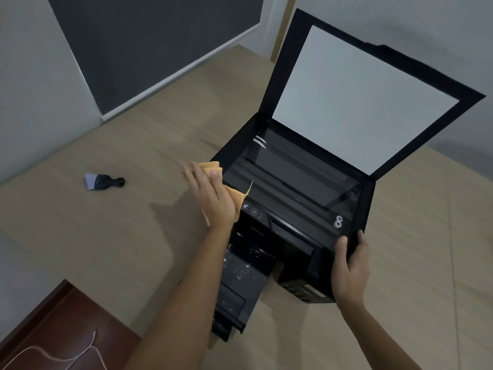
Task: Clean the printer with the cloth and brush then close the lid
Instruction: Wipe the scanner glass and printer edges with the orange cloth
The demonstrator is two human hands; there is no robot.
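Observation:
A black printer (293, 182) stands on the table with its scanner lid (354, 97) raised, white pad facing me. My left hand (210, 198) presses an orange cloth (210, 166) against the printer's left front corner, beside the control buttons. My right hand (349, 268) grips the printer's right front corner, thumb on top. The output tray (240, 279) sticks out at the front and is speckled with pale crumbs. A small black brush (104, 181) with pale bristles lies on the table to the left, apart from both hands.
The beige wooden table (120, 236) runs under everything. A dark panel (149, 44) leans on the grey wall behind. At the bottom left, a reddish-brown surface (61, 324) carries a thin pale cord (53, 353).

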